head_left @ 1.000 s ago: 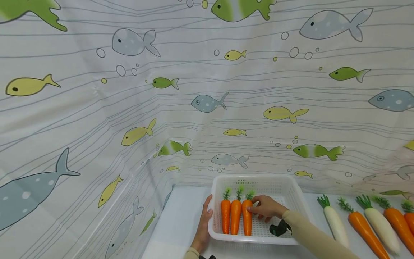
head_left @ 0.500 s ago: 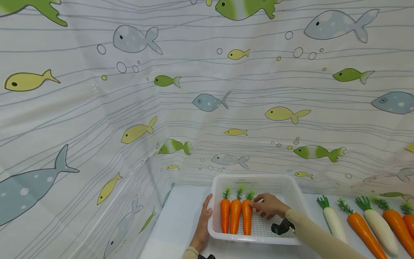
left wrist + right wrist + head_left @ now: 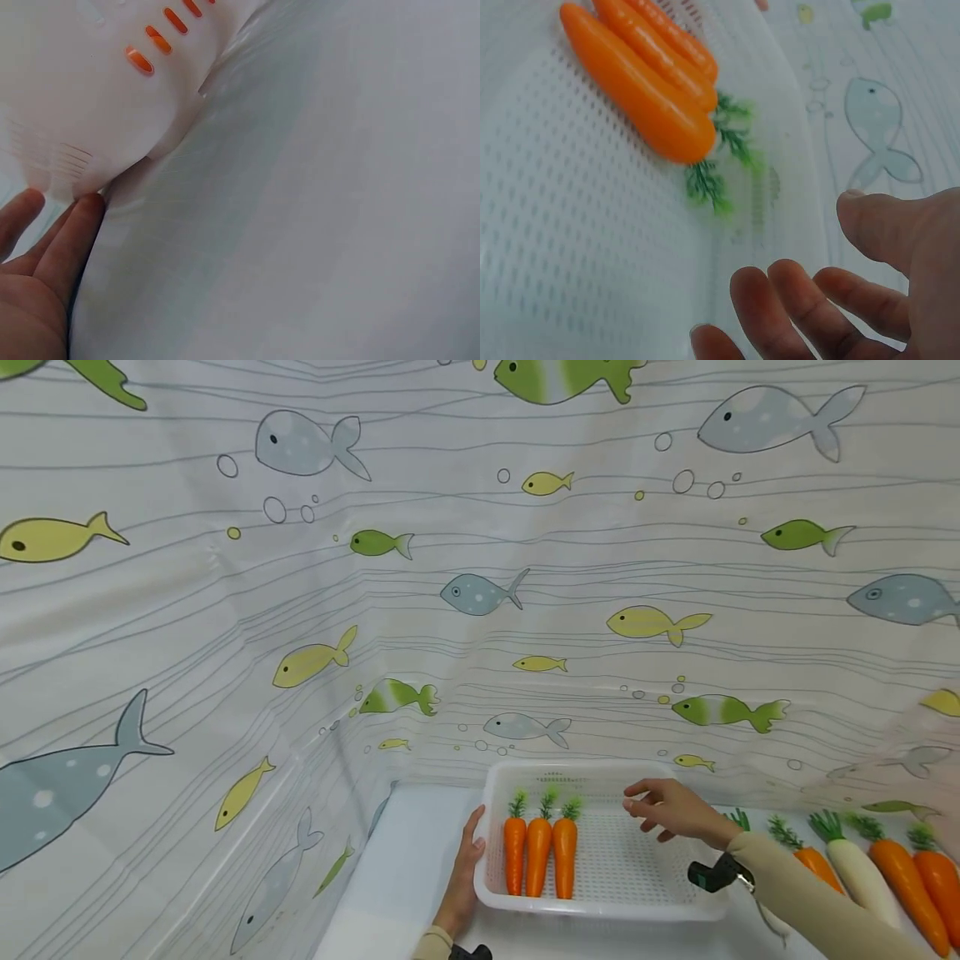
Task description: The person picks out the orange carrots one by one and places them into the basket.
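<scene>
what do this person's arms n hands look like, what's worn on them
Both arms wear beige sleeves down to the wrists. The right wrist carries a small black device; the left has another black device, partly cut off. The left hand and right hand show no gloves.

Beside the left hand (image 3: 463, 870), carrots (image 3: 538, 858) are showing orange with green tops (image 3: 549, 801) against a white basket (image 3: 600, 910); beyond the right hand (image 3: 673, 811), a white backdrop (image 3: 570, 545) is displaying grey-blue, yellow and green fish (image 3: 474, 594).

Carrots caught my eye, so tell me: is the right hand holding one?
No, the right hand holds nothing and is apart from the three carrots in the white basket.
</scene>
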{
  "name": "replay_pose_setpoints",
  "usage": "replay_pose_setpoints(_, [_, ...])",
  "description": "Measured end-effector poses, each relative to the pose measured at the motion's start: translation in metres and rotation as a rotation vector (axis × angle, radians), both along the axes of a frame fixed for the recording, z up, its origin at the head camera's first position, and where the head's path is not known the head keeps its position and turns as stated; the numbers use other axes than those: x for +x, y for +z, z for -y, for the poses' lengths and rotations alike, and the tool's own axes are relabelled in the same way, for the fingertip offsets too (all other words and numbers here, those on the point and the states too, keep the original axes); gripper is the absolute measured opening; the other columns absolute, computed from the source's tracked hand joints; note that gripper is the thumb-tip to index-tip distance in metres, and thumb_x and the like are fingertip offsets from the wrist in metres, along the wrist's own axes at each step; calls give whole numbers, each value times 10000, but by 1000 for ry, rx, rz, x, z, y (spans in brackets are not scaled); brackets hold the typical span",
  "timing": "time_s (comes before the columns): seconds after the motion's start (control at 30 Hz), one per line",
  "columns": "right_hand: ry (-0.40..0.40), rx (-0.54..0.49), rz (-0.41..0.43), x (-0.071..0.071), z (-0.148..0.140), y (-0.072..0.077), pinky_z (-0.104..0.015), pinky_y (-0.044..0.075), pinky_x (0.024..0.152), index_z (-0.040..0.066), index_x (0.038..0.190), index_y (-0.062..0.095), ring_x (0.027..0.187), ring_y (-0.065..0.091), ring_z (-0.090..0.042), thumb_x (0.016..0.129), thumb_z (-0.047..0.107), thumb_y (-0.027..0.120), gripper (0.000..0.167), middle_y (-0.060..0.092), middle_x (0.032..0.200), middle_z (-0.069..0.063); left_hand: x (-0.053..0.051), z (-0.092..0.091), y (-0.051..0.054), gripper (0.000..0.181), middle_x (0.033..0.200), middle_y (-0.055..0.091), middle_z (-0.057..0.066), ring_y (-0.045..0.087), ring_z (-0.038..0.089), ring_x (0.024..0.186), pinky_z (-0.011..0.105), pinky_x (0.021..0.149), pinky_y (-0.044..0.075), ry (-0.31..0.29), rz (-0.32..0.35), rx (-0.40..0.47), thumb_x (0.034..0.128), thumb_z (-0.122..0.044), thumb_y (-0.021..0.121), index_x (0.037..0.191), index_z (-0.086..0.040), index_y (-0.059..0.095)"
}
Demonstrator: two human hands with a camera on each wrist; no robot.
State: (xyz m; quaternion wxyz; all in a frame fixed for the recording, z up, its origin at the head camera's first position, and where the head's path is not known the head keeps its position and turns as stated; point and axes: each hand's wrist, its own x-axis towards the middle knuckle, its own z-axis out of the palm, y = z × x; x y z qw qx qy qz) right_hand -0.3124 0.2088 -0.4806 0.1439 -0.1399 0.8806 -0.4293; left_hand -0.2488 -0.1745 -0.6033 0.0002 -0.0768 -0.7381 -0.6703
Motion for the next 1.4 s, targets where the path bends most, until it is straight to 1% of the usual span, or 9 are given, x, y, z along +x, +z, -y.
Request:
replay_pose_setpoints(0.13, [-5, 2, -54, 6, -28, 16, -379, 650, 650, -12, 1398, 623, 874, 749, -246, 1030, 361, 692, 529, 761, 1082, -111, -1, 1, 1, 604, 1791, 146, 47, 226, 418, 1611, 751, 1246, 207, -4, -2, -9, 1099, -535, 264, 1686, -425, 169])
replay_pose_setpoints(0.23, [-12, 40, -93, 10, -48, 24, -363, 645, 633, -25, 1395, 617, 864, 749, -243, 1029, 363, 693, 538, 758, 1084, -134, 0, 2, 1, 607, 1792, 142, 47, 223, 419, 1611, 754, 1245, 206, -4, 6, -12, 1097, -543, 262, 1685, -428, 167])
replay_pose_setpoints(0.47, [-20, 176, -184, 13, -98, 30, -325, 619, 572, -32, 1364, 637, 780, 711, -157, 1030, 336, 692, 500, 765, 1064, -107, -2, 4, -1, 592, 1795, 121, 28, 198, 408, 1621, 753, 1251, 187, -13, 14, 0, 1098, -553, 258, 1675, -458, 167])
replay_pose_setpoints(0.73, [-80, 311, -251, 21, -151, 38, -322, 586, 546, -68, 1309, 648, 773, 685, -134, 1026, 342, 693, 500, 772, 1045, -124, -2, 4, 0, 571, 1786, 145, 13, 255, 387, 1597, 726, 1252, 242, -23, 20, 19, 1103, -548, 236, 1666, -477, 165])
replay_pose_setpoints(0.8, [-87, 350, -279, 22, -163, 37, -306, 569, 547, -94, 1288, 648, 774, 678, -150, 1027, 324, 691, 494, 768, 1021, -129, -2, 4, 0, 572, 1788, 140, 16, 252, 394, 1600, 725, 1249, 249, -28, 23, 20, 1104, -548, 231, 1667, -476, 159])
replay_pose_setpoints(0.97, [-113, 409, -269, 26, -190, 29, -330, 573, 568, -138, 1246, 639, 814, 710, -237, 1010, 308, 713, 510, 762, 1004, -187, -2, 4, 0, 574, 1790, 133, 19, 248, 405, 1602, 718, 1245, 266, -31, 28, 16, 1105, -551, 226, 1669, -476, 151])
replay_pose_setpoints(1.13, [-116, 427, -183, 32, -207, 14, -350, 559, 532, -143, 1256, 625, 759, 698, -241, 1000, 329, 722, 545, 765, 1026, -212, -1, 3, 2, 595, 1792, 129, 50, 238, 430, 1604, 729, 1242, 257, -21, 17, -1, 1107, -549, 229, 1684, -433, 144])
replay_pose_setpoints(1.3, [-134, 440, -108, 36, -212, -3, -354, 544, 498, -135, 1270, 625, 666, 638, -207, 985, 317, 732, 544, 756, 1031, -218, 1, 3, 3, 598, 1792, 130, 63, 216, 437, 1612, 740, 1247, 225, -20, -6, -6, 1110, -529, 231, 1689, -409, 145])
replay_pose_setpoints(1.4, [-140, 471, -79, 38, -214, -10, -361, 553, 504, -150, 1279, 614, 674, 639, -196, 979, 325, 738, 575, 728, 1044, -268, 0, 2, 2, 589, 1789, 148, 46, 222, 412, 1615, 726, 1259, 213, -23, -15, -5, 1114, -515, 226, 1689, -411, 146])
